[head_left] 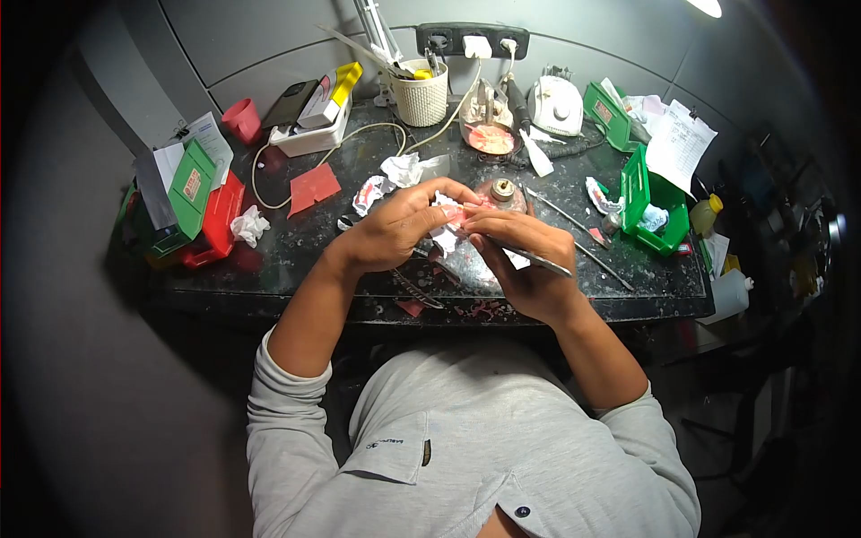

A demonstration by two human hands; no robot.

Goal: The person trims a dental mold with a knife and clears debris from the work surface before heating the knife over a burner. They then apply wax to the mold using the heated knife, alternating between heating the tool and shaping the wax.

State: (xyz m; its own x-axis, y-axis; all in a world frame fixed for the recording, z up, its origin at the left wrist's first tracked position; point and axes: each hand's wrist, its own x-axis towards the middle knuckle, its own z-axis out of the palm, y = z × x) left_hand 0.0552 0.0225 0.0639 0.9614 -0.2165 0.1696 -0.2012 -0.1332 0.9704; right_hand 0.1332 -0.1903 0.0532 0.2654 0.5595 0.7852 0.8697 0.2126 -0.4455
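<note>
My left hand [401, 226] is closed on a small pink and white dental model [451, 215] above the middle of the dark bench. Against the model's right side, my right hand [529, 251] is closed around a thin metal tool [540, 261], whose handle sticks out to the lower right. Its tip is hidden by the fingers. Just behind my right hand stands a glass spirit burner [502, 191]. Crumpled white paper [401, 169] and a pink and white piece [369, 195] lie beyond my left hand.
Green and red boxes [212, 221] stand at the left, an open green box [661, 215] at the right. A pink wax sheet [314, 187], a pen basket [421, 99], a bowl [491, 139] and a white device [555, 106] are farther back. A long metal rod [583, 240] lies right.
</note>
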